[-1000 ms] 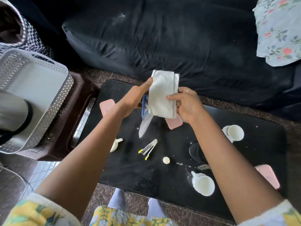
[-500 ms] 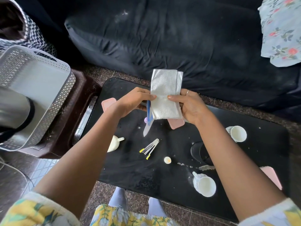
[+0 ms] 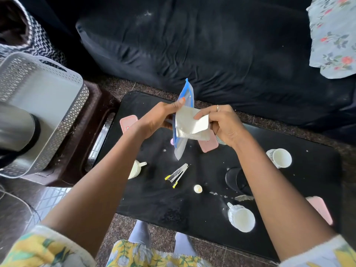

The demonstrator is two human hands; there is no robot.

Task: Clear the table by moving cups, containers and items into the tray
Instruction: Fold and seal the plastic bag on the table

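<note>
Above the black table (image 3: pixel 158 201), my left hand (image 3: pixel 156 122) grips a clear zip bag with a blue edge (image 3: pixel 182 143). My right hand (image 3: pixel 225 124) pinches a folded white napkin (image 3: pixel 190 126) that lies against the bag. On the table stand white cups (image 3: pixel 241 219) (image 3: pixel 281 158) (image 3: pixel 135 168), a black cup (image 3: pixel 236 179), pink lids (image 3: pixel 128 121) (image 3: pixel 207 145) (image 3: pixel 319 209), some yellow-tipped sticks (image 3: pixel 177 174) and a small white cap (image 3: pixel 198 188). The white perforated tray (image 3: pixel 63 120) sits at the left on a brown stool.
A steel flask (image 3: pixel 17 128) lies in the tray. A black sofa (image 3: pixel 212 45) runs behind the table, with floral cloth (image 3: pixel 333 35) at the right. A zigzag-patterned basket (image 3: pixel 38 39) stands at the far left. Crumbs and spills dot the table.
The napkin has come down from upright and folded over against the bag. The blue-edged bag has swung up, so its top now sticks out above my left hand.
</note>
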